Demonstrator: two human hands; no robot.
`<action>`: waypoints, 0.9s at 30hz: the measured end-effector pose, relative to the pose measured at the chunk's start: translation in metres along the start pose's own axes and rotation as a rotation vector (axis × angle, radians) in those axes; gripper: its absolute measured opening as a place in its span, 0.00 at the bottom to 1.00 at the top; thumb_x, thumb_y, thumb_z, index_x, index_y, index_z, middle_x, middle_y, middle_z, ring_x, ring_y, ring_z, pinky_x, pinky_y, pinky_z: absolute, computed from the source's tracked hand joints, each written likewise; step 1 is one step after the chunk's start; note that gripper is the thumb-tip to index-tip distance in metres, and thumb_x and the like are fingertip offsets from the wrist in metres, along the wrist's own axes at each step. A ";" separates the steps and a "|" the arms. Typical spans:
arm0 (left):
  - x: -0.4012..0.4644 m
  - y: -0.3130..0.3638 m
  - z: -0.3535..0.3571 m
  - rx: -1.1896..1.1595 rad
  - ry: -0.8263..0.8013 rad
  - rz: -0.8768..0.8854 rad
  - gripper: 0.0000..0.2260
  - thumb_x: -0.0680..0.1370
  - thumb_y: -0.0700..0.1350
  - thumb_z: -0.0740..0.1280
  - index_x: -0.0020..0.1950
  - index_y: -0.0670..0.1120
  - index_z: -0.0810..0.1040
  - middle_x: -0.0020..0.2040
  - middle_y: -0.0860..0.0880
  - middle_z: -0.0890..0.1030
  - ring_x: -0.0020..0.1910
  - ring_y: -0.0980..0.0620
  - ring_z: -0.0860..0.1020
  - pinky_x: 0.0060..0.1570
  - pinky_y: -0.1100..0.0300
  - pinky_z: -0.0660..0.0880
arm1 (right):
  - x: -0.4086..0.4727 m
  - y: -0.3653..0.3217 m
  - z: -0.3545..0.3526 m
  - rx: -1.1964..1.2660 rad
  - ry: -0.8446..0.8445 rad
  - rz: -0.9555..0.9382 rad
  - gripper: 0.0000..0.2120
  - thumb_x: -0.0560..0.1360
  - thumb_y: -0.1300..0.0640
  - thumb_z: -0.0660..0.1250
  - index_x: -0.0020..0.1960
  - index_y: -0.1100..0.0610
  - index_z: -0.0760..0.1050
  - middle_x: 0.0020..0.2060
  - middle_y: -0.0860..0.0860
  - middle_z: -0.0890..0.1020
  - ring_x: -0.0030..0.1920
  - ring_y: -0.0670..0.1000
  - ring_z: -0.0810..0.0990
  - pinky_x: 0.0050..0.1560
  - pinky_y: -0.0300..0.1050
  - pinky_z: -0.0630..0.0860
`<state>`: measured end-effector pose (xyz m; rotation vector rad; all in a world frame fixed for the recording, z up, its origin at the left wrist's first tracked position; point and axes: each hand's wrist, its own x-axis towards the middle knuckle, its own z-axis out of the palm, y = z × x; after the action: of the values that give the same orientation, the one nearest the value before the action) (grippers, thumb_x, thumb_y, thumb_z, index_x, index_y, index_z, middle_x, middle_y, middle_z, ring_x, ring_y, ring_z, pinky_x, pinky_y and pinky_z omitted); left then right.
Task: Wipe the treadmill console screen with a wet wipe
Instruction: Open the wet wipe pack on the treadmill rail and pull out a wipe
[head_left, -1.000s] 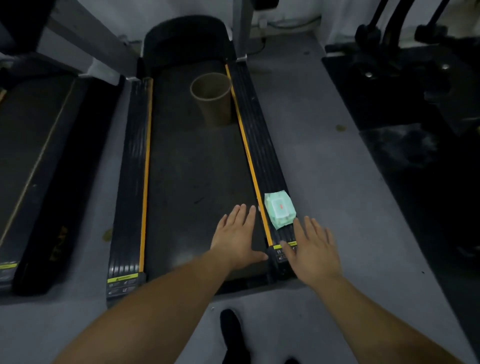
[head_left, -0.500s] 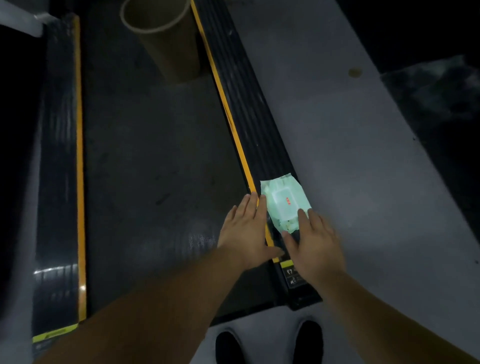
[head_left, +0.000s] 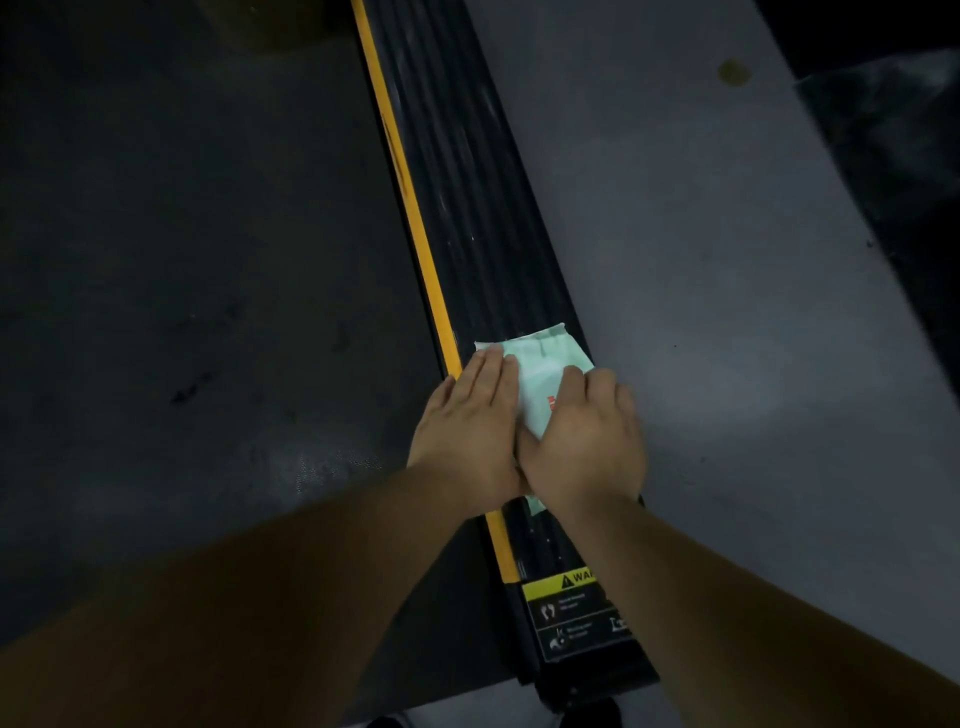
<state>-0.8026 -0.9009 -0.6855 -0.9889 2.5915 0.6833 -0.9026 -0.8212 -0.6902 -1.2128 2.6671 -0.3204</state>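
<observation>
A pale green wet wipe pack (head_left: 543, 364) lies on the treadmill's black right side rail (head_left: 467, 208). My left hand (head_left: 467, 431) lies flat over the pack's left edge, fingers together, pressing it down. My right hand (head_left: 587, 447) covers the near right part of the pack, its fingers bent on the top by the red mark. Both hands touch each other and hide most of the pack. The console screen is outside the view.
A yellow stripe (head_left: 410, 187) divides the rail from the dark running belt (head_left: 182, 260) on the left. A yellow warning label (head_left: 566, 584) marks the rail's near end. Grey floor (head_left: 701, 312) runs along the right, with a dark mat (head_left: 904, 156) beyond it.
The view has dropped closer to the rail. Both hands moved forward from beside the pack onto it, and now cover most of it; the paper cup has left the view.
</observation>
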 end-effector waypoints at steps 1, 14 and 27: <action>0.002 -0.001 0.002 0.002 0.006 -0.002 0.55 0.73 0.68 0.68 0.82 0.46 0.37 0.84 0.48 0.37 0.81 0.52 0.36 0.80 0.49 0.42 | 0.002 0.000 0.001 -0.017 0.020 -0.012 0.26 0.69 0.40 0.69 0.55 0.60 0.74 0.48 0.56 0.76 0.47 0.57 0.74 0.38 0.47 0.69; 0.004 -0.011 0.005 -0.015 -0.008 -0.012 0.60 0.68 0.73 0.70 0.82 0.49 0.34 0.83 0.52 0.34 0.81 0.56 0.35 0.80 0.49 0.43 | 0.030 0.052 -0.029 0.312 -0.099 0.238 0.16 0.79 0.53 0.64 0.65 0.56 0.73 0.49 0.55 0.83 0.45 0.55 0.79 0.43 0.45 0.73; 0.004 -0.010 0.006 -0.051 0.013 -0.005 0.58 0.70 0.70 0.71 0.82 0.48 0.36 0.83 0.52 0.35 0.81 0.56 0.36 0.80 0.51 0.44 | 0.035 0.017 -0.013 0.169 -0.078 -0.287 0.11 0.75 0.49 0.66 0.44 0.56 0.81 0.47 0.52 0.77 0.49 0.54 0.75 0.46 0.49 0.75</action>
<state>-0.7978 -0.9066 -0.6950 -1.0180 2.5939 0.7471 -0.9409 -0.8356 -0.6857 -1.5184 2.3457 -0.5185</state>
